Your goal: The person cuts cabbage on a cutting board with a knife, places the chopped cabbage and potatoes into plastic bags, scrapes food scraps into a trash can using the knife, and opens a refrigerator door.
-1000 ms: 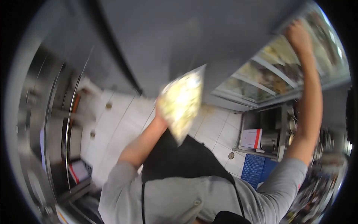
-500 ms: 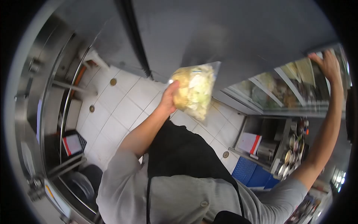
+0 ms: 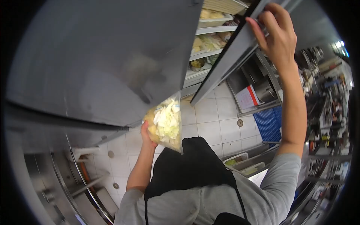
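Observation:
My left hand (image 3: 149, 135) is closed on the left side of a clear plastic bag (image 3: 165, 125), low in the middle of the view. Chopped pale green and white leafy vegetable fills much of it, with yellowish pieces beside my fingers. At the upper right, my right hand (image 3: 275, 32) is at the edge of a grey refrigerator door (image 3: 228, 56), thumb and fingers curled at its top part. The door stands ajar, and shelves (image 3: 204, 54) behind it hold food in bags and containers, including a metal bowl (image 3: 197, 64).
A large grey panel (image 3: 112, 56) fills the upper left. White floor tiles (image 3: 206, 112) lie below. To the right are a steel counter unit (image 3: 258, 80), a blue perforated crate (image 3: 268, 125) and white trays (image 3: 240, 161) with green food. Steel equipment (image 3: 75, 180) stands at the lower left.
The view has turned, bringing the shelves nearer the middle and the door's edge into sight. The bag in my left hand appears lower and further left. My right hand stays at the door.

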A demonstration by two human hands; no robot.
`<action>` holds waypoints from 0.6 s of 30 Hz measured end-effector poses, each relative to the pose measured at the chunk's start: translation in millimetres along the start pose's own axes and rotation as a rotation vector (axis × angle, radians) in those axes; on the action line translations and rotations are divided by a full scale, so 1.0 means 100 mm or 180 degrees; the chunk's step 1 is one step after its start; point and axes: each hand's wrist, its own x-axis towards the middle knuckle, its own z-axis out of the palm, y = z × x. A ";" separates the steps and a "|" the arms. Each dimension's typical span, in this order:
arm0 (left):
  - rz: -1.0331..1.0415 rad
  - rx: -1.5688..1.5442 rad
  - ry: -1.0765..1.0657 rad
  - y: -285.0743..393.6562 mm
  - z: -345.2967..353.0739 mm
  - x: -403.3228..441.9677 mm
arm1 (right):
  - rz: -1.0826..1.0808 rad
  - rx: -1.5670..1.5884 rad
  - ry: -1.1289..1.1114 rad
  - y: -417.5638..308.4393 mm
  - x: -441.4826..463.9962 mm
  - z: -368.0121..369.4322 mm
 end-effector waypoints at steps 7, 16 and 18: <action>-0.0786 0.0162 -0.0533 0.37 -0.08 0.14 | 0.1702 0.0641 0.0741 -0.79 -1.05 -0.79; -0.1372 0.0316 -0.0946 0.55 -0.29 0.11 | 0.4631 0.0816 0.0545 -2.32 -2.25 -1.40; -0.1382 0.0417 -0.0926 0.55 -0.32 0.15 | 0.4754 0.0638 0.0647 -2.38 -2.44 -1.41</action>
